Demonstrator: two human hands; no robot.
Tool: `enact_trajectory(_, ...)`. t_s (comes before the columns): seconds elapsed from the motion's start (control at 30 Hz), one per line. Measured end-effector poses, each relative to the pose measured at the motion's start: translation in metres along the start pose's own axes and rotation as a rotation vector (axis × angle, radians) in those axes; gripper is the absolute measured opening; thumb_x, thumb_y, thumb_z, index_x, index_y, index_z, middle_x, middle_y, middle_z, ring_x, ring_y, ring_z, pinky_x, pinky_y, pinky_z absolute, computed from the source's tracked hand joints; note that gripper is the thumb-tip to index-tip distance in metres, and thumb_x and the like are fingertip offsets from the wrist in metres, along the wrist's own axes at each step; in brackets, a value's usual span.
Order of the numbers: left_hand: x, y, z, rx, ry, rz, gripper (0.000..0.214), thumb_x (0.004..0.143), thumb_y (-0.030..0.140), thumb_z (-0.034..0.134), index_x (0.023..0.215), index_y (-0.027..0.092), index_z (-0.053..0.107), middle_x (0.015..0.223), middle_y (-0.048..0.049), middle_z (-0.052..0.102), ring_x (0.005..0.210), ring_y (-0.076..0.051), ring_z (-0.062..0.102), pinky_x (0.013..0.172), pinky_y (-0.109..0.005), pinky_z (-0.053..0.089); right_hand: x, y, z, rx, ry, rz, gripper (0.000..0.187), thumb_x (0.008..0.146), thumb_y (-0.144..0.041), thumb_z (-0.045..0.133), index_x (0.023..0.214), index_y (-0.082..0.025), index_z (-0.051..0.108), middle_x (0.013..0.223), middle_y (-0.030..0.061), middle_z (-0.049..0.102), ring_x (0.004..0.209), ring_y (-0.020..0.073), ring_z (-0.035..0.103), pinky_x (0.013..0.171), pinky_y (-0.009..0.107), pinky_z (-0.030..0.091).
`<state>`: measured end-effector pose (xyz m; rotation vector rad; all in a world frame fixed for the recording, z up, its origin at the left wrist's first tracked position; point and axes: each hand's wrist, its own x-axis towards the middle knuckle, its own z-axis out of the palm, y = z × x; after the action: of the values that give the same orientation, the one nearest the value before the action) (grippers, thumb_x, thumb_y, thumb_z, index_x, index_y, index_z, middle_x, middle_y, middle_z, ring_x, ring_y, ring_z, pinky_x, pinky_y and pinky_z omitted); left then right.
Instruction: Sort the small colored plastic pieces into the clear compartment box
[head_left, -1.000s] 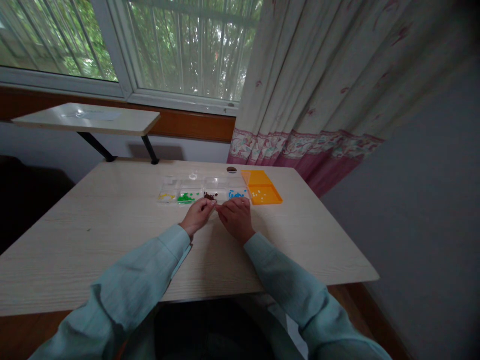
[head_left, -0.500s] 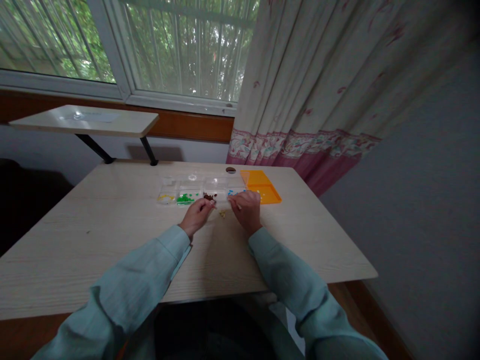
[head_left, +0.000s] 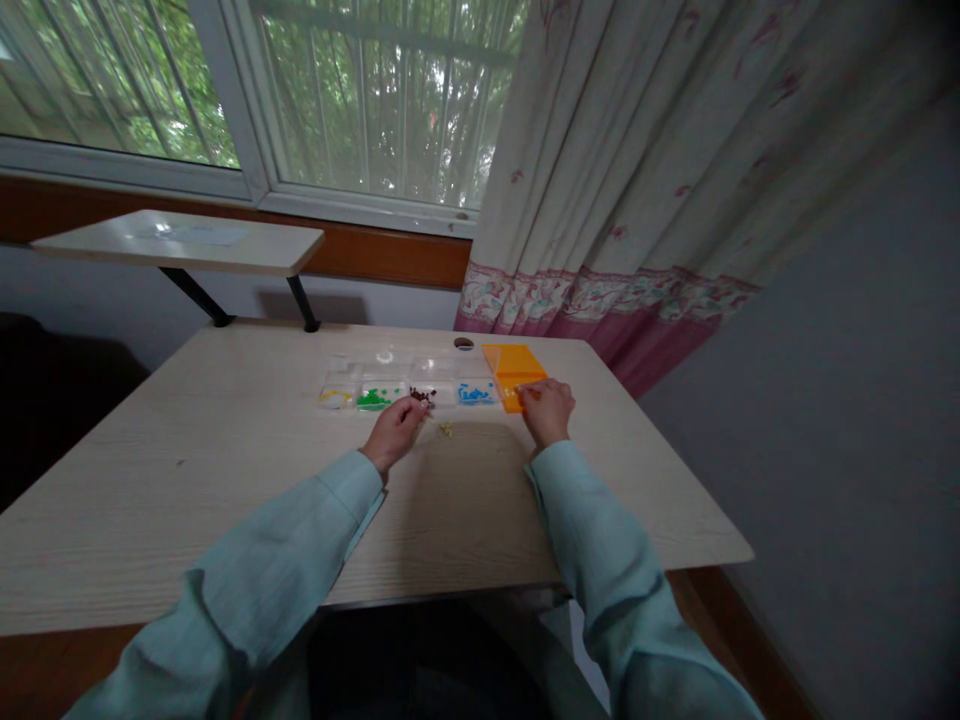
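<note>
My left hand (head_left: 394, 432) is closed in a pinch just in front of the clear box with dark brown pieces (head_left: 421, 396). A small thing at its fingertips is too tiny to name. At the right, my right hand (head_left: 549, 412) reaches over the open orange box (head_left: 512, 404), its fingers pressed together by the small pale pieces inside; whatever they hold is hidden. Between the hands, a few yellowish bits (head_left: 446, 430) lie on the table. Blue pieces (head_left: 475, 394) fill part of the clear box beside the orange one.
Further left in the row are clear boxes with green pieces (head_left: 373, 400) and yellow pieces (head_left: 337, 398), their lids folded back. The wooden table (head_left: 262, 480) has a raised shelf (head_left: 247, 247) at the back left. A curtain (head_left: 600, 200) hangs behind its right side.
My right hand has moved right, from in front of the blue pieces to the orange box, so the blue pieces now show. My left hand has stayed in nearly the same place.
</note>
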<state>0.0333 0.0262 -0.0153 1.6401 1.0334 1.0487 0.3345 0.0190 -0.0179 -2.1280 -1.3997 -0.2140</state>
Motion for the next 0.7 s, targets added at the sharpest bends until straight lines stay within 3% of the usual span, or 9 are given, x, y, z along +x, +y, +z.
enact_trajectory(0.17, 0.001, -0.003, 0.0, 0.008, -0.002, 0.005, 0.045, 0.083, 0.06, 0.047, 0.073, 0.017, 0.056, 0.063, 0.0019, 0.047, 0.062, -0.013, 0.044, 0.061, -0.026, 0.035, -0.001, 0.0, -0.007, -0.106, 0.007, -0.111, 0.028, 0.085, -0.031, 0.052, 0.087, -0.017, 0.076, 0.101, 0.0153, 0.065, 0.102, 0.0308, 0.043, 0.084, 0.044, 0.029)
enact_trajectory(0.4, 0.001, -0.003, 0.0, 0.007, 0.009, 0.01, 0.043, 0.083, 0.059, 0.048, 0.073, 0.018, 0.057, 0.065, 0.0004, 0.051, 0.064, -0.015, 0.046, 0.063, -0.026, 0.036, -0.004, -0.004, -0.01, -0.151, 0.002, -0.146, 0.027, 0.084, -0.027, 0.05, 0.083, -0.016, 0.075, 0.098, 0.0161, 0.064, 0.1, 0.0313, 0.043, 0.082, 0.045, 0.028)
enact_trajectory(0.57, 0.001, -0.002, 0.0, 0.018, 0.001, -0.002, 0.043, 0.082, 0.06, 0.048, 0.075, 0.019, 0.058, 0.065, 0.0007, 0.05, 0.065, -0.015, 0.046, 0.063, -0.026, 0.036, -0.002, -0.002, -0.008, -0.106, 0.004, -0.109, 0.03, 0.085, -0.027, 0.048, 0.085, -0.015, 0.075, 0.1, 0.0169, 0.065, 0.102, 0.0321, 0.045, 0.082, 0.044, 0.03)
enact_trajectory(0.7, 0.001, -0.002, -0.001, 0.031, 0.027, 0.023, 0.04, 0.086, 0.056, 0.047, 0.08, 0.018, 0.058, 0.069, 0.0002, 0.052, 0.067, -0.015, 0.047, 0.065, -0.026, 0.038, 0.001, -0.004, -0.012, -0.024, 0.081, -0.062, 0.034, 0.089, -0.031, 0.044, 0.092, -0.015, 0.074, 0.101, 0.0147, 0.067, 0.1, 0.0296, 0.047, 0.082, 0.041, 0.032)
